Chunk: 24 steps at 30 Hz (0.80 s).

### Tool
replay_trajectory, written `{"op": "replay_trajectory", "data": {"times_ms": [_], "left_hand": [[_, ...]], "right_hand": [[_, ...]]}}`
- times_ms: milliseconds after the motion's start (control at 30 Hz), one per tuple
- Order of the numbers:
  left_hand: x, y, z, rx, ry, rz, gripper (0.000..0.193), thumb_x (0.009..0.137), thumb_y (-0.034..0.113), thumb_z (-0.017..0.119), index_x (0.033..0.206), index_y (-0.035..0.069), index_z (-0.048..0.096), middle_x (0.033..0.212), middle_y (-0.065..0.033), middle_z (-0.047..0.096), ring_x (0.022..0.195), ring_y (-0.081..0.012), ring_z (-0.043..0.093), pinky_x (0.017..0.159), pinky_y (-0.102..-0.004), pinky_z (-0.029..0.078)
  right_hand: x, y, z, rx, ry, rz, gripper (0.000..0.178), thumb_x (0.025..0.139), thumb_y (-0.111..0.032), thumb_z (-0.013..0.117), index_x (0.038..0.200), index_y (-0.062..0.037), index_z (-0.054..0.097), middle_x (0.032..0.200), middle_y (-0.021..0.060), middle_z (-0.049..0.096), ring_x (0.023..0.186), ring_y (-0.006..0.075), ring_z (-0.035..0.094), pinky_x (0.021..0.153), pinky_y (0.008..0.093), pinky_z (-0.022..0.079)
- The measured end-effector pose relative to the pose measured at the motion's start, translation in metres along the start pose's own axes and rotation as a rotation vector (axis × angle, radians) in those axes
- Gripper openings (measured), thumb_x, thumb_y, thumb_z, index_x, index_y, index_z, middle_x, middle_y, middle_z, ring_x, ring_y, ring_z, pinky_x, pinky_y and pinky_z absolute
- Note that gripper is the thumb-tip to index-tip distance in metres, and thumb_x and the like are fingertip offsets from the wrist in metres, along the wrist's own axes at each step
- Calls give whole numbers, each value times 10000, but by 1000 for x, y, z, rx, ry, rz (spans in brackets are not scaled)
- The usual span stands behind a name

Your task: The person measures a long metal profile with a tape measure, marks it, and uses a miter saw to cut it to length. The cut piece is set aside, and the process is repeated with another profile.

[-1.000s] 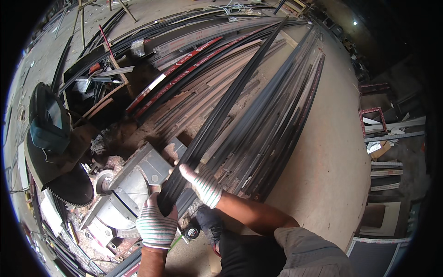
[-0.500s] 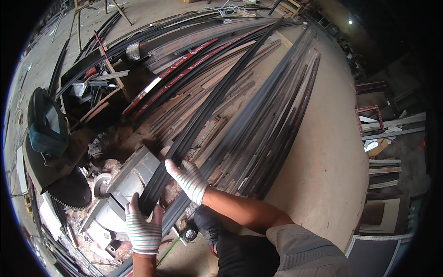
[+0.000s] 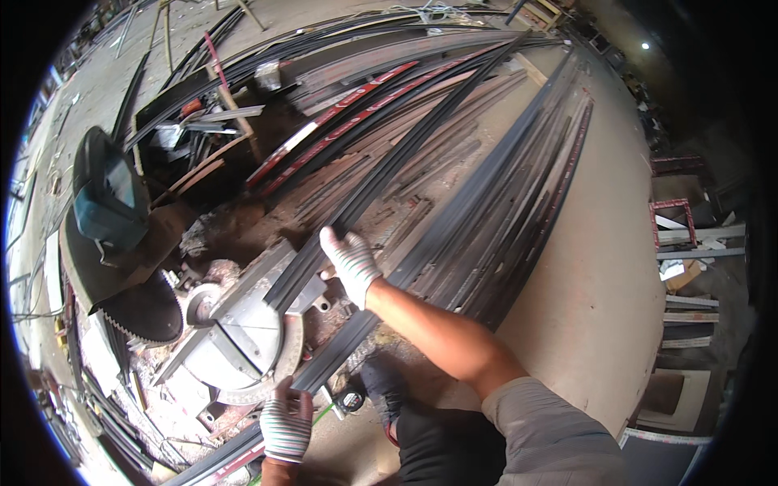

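Note:
My right hand, in a white striped glove with bare fingertips, holds a long dark grooved profile strip from its right side, thumb on top. The strip's near end lies over the round silver table of a mitre saw. My left hand, gloved alike, is below the saw table's front rim, apart from that strip, its fingers partly spread. Under its fingers another dark profile passes; whether they touch it, I cannot tell. The toothed saw blade and its teal motor housing are raised at the left.
A bundle of long dark strips lies on the floor to the right. Red-and-black strips and wooden lengths lie beyond the saw. A tape measure is beside my shoe. Frames and offcuts stand far right.
My left hand has let go of the strip's near end and moved lower. My right hand still grips the strip, whose near end now shows free over the saw table. The view has shifted slightly.

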<state>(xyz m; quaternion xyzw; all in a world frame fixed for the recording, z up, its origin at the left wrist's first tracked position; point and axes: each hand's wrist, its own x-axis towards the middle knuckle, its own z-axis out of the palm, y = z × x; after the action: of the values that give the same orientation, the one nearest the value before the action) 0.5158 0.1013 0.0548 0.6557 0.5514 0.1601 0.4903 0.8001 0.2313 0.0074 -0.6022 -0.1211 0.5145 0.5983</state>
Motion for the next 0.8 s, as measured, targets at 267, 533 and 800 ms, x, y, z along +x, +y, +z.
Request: {"op": "replay_trajectory", "data": {"times_ms": [267,533,800], "left_hand": [[-17,-28,18,116,-52,112,312,903,79,731,1196,26,635,829,-93,708,734,-195,682,701,-319,545],[-7,-15,16,141,-91,122,328,906,109,730,1212,33,641,841,-105,710,745,-214,691,721,-333,553],[-8,-16,8,119,-5,136,324,870,53,747,1175,23,642,800,-107,696,697,-236,699,695,-341,552]], "right_hand": [[78,-31,24,48,165,54,435,949,-379,748,1032,-17,522,763,86,609,450,159,551,367,277,408],[150,-63,44,351,-10,-117,353,985,-75,655,1290,-16,490,1082,179,629,912,329,711,838,486,646],[78,-33,12,-123,-86,-364,203,1000,-115,629,1184,-31,618,1001,60,689,868,134,669,791,279,568]]}}
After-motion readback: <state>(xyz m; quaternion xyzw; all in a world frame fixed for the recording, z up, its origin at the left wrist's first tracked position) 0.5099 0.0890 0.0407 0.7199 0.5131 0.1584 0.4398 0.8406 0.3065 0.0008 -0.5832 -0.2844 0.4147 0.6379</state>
